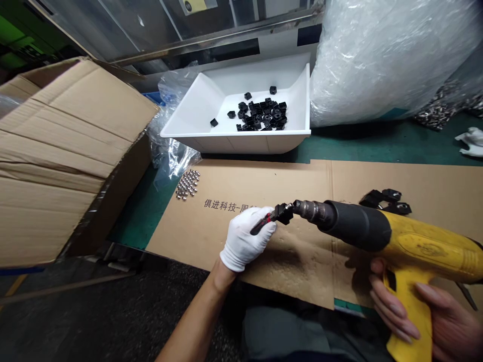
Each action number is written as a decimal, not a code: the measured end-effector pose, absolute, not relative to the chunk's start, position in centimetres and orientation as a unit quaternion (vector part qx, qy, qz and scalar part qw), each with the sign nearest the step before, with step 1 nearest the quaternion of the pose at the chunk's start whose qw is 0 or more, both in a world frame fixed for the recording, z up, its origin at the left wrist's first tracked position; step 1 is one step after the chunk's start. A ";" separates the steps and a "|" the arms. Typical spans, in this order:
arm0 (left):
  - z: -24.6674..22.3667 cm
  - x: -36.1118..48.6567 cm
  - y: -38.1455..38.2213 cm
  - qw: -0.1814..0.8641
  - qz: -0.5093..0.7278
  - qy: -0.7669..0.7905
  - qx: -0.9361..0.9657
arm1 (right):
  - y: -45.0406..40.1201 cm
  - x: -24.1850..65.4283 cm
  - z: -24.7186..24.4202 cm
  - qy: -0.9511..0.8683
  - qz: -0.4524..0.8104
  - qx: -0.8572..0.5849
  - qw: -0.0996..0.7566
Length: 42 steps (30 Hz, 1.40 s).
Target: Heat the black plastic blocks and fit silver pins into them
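My left hand point(247, 236), in a white glove, is closed around black-and-red handles that look like pliers point(261, 223). At their far end sits a small black block point(284, 213). My bare right hand point(422, 306) wraps the grip of a yellow heat gun point(426, 241) with a black barrel and a stepped metal nozzle. The nozzle tip is right at the block, where a small shiny metal piece point(290, 206) shows; whether they touch I cannot tell. Several more black blocks point(388, 201) lie behind the barrel.
Beneath my hands is a cardboard sheet point(211, 241) on a green table. Small metal parts point(187, 184) cluster at its left. A white bin point(234, 143) holding black blocks stands behind. A cardboard box point(56, 166) is left, a plastic-wrapped bundle point(385, 60) back right.
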<state>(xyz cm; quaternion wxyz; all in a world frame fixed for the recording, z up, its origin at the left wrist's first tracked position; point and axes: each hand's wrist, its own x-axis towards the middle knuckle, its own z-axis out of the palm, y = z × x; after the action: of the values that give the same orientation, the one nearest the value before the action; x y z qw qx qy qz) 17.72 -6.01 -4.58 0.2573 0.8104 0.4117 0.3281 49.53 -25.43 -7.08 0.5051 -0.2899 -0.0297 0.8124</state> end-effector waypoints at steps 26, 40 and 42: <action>-7.0 17.0 -5.8 -0.012 0.390 0.478 0.787 | -25.5 49.3 -8.2 -0.046 0.819 -0.251 0.514; -7.3 17.2 -5.3 -0.074 0.400 0.502 0.763 | -25.9 49.7 -7.8 -0.046 0.819 -0.284 0.496; -7.3 17.3 -5.3 -0.074 0.399 0.505 0.762 | -25.9 49.7 -7.6 -0.045 0.819 -0.292 0.493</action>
<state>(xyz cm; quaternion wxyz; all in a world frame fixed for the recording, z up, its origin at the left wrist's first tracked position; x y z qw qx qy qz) 17.29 -5.33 -7.25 -0.0739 0.7618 0.5048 0.3993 49.72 -25.87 -7.56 0.4925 -0.2915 -0.0448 0.8188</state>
